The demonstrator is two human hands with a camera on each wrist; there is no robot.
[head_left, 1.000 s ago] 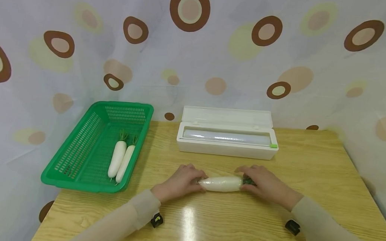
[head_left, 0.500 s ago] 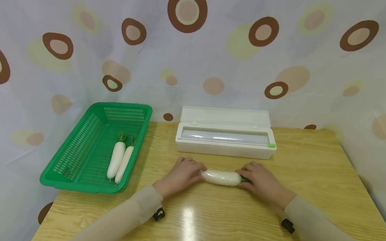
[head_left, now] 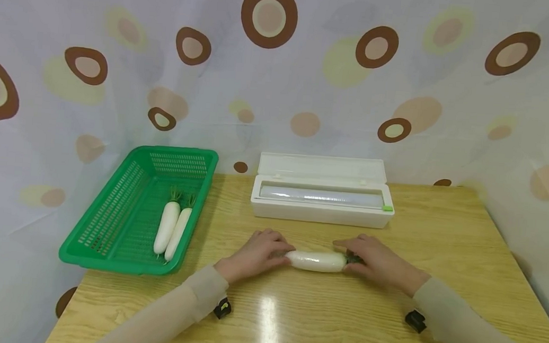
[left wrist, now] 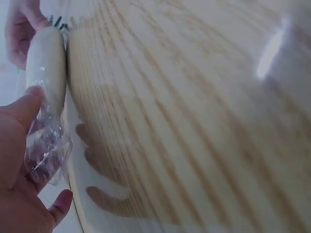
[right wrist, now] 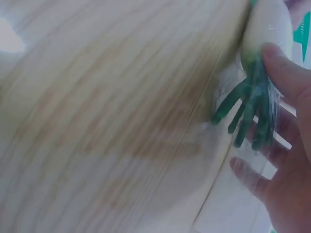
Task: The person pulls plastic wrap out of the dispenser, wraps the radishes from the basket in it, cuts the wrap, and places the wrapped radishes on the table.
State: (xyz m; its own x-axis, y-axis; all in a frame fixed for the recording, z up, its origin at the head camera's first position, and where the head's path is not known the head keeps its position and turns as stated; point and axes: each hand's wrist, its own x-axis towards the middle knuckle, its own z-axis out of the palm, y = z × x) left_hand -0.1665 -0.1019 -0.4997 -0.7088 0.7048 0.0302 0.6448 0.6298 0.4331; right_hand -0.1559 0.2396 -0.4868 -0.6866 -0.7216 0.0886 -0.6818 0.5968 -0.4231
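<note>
A white radish wrapped in clear plastic film lies crosswise over the table, between both hands. At its root end, my left hand holds it, thumb on the side and fingers behind. Loose crinkled film gathers past that end in the left wrist view. My right hand holds the leafy end, its thumb on the radish near the stems and its forefinger raised off. Cut green stems show under the film in the right wrist view.
A white wrap dispenser box with raised lid and a film roll stands behind the hands. To the left, a green basket contains two radishes. A patterned curtain borders the wooden table.
The radish and both hands shifted slightly away from the body, then came back toward it. The right forefinger, down on the radish half a second ago, is lifted now.
</note>
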